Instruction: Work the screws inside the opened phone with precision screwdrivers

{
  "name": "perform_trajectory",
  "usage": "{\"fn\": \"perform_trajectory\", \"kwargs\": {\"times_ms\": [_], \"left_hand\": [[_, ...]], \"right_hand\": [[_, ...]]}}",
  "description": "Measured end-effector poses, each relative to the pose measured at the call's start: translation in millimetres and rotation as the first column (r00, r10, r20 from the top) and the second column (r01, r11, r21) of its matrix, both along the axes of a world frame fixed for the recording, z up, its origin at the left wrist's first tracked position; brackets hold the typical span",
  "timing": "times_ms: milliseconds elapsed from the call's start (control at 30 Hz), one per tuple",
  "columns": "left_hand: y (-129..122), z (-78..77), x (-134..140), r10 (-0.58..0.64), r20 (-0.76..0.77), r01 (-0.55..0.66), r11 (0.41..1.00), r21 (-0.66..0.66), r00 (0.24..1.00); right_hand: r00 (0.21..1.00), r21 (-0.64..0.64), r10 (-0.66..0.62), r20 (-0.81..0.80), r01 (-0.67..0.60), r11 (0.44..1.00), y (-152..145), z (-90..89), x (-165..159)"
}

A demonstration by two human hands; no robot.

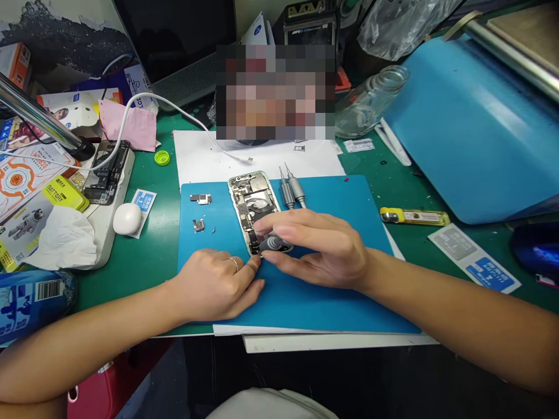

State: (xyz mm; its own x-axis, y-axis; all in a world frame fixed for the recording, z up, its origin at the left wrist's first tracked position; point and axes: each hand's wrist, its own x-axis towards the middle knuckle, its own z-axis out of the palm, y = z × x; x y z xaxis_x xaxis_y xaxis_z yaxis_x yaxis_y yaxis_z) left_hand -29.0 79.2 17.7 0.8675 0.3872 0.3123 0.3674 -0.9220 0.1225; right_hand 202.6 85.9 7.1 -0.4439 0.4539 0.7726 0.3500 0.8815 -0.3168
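Note:
An opened smartphone (257, 201) with its inner parts bare lies tilted on the blue mat (314, 308). My left hand (222, 282), a ring on one finger, is curled closed at the phone's lower left corner, its index fingertip against the edge. Over the lower end of the phone, my right hand (323, 247) pinches a grey-gripped screwdriver (271, 243), whose tip is down by the bottom edge. Two more grey screwdrivers (290, 189) lie right of the phone. Left of it are a metal shield plate (201, 199), a small component (198, 226) and a tiny piece (213, 230).
A white cable (174, 105) arches over white paper (196, 157) behind the mat. At left are a white earbud case (127, 219), another phone body (107, 171) and boxes. At right lie a yellow lighter (414, 216), a glass jar (371, 102) and a blue sheet (471, 128).

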Motion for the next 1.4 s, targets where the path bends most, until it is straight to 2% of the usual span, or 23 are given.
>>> {"fn": "perform_trajectory", "kwargs": {"times_ms": [200, 367, 567, 700, 833, 967, 1033, 1233, 1400], "left_hand": [[-0.1, -0.1, 0.3, -0.013, 0.001, 0.013, 1.000, -0.005, 1.000], [0.2, 0.0, -0.4, -0.010, -0.020, 0.010, 1.000, -0.018, 1.000], [-0.1, 0.3, -0.4, -0.008, 0.000, 0.008, 1.000, -0.015, 1.000], [0.4, -0.4, -0.2, 0.024, 0.104, -0.018, 0.998, -0.052, 0.994], [4.3, -0.3, -0.2, 0.177, 0.222, -0.128, 0.968, -0.217, 0.959], [9.4, 1.7, 1.2, 0.314, 0.160, -0.230, 0.888, -0.398, 0.936], [11.0, 2.4, 2.0, 0.307, 0.142, -0.222, 0.878, -0.425, 0.941], [12.2, -0.8, 1.3, 0.237, 0.114, -0.177, 0.906, -0.385, 0.965], [13.1, -2.7, 1.5, 0.234, 0.119, -0.170, 0.904, -0.392, 0.965]], "right_hand": [[0.994, -0.141, 0.025, -0.104, -0.039, 0.989, -2.3, -12.4, 2.2], [0.978, -0.165, 0.031, -0.204, -0.065, 0.984, -3.1, -20.2, 0.8], [0.974, -0.172, 0.037, -0.225, -0.077, 0.982, -1.7, -9.7, 1.5], [0.976, -0.205, 0.020, -0.219, -0.066, 0.977, -0.7, -4.7, 1.9], [0.969, -0.198, 0.007, -0.246, -0.057, 0.979, -0.5, -7.3, 0.0], [0.967, -0.204, 0.013, -0.255, -0.068, 0.977, -0.7, -6.7, -1.2], [0.963, -0.187, 0.031, -0.269, -0.083, 0.979, -0.4, -4.9, -1.3], [0.950, -0.106, 0.077, -0.303, -0.114, 0.988, 0.3, -2.9, -2.5], [0.953, -0.080, 0.041, -0.300, -0.068, 0.994, 0.3, 0.9, -2.2]]}}
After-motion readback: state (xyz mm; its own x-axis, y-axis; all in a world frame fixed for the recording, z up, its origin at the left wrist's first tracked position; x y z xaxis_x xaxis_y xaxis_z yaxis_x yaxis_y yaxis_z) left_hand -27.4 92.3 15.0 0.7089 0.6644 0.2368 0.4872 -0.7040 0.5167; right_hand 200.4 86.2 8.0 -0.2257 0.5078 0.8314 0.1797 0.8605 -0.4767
